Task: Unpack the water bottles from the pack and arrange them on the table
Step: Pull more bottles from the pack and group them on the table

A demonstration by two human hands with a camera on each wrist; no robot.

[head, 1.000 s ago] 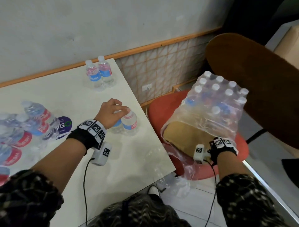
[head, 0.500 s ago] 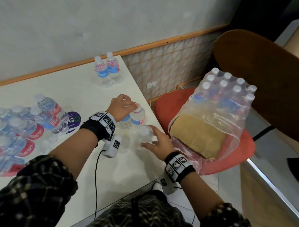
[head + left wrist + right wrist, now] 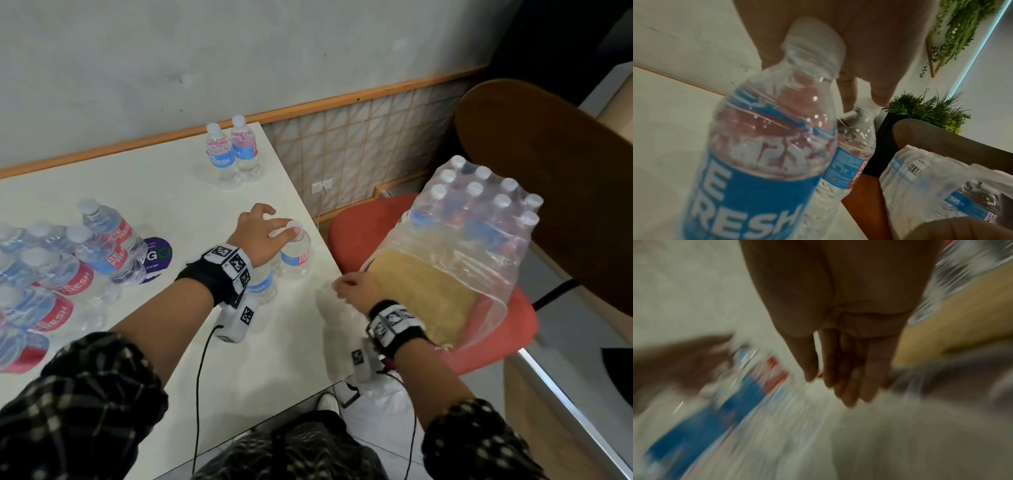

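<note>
Two upright water bottles stand at the white table's (image 3: pixel 164 192) right edge. My left hand (image 3: pixel 263 236) rests on their tops, fingertips on the far bottle's (image 3: pixel 296 255) cap and palm over the near bottle (image 3: pixel 764 162); the thumb is lifted clear. My right hand (image 3: pixel 354 287) hovers at the table edge, and its fingers (image 3: pixel 849 378) look straight and hold nothing. Just left of it a third bottle (image 3: pixel 327 305) shows only as a clear blur. I cannot tell whether the hand touches that bottle. The torn plastic pack (image 3: pixel 472 233) of several bottles leans on a red chair seat (image 3: pixel 356 222).
Two more bottles (image 3: pixel 233 154) stand at the table's back right corner. Several wrapped bottles (image 3: pixel 68 260) lie at the left beside a purple sticker (image 3: pixel 157 255). A brown chair back (image 3: pixel 548 164) rises behind the pack. Loose plastic hangs below the table edge.
My right hand left the pack, brought a bottle to the table edge by the other two, then drew back slightly to the right. My left hand stayed on the two bottle tops.
</note>
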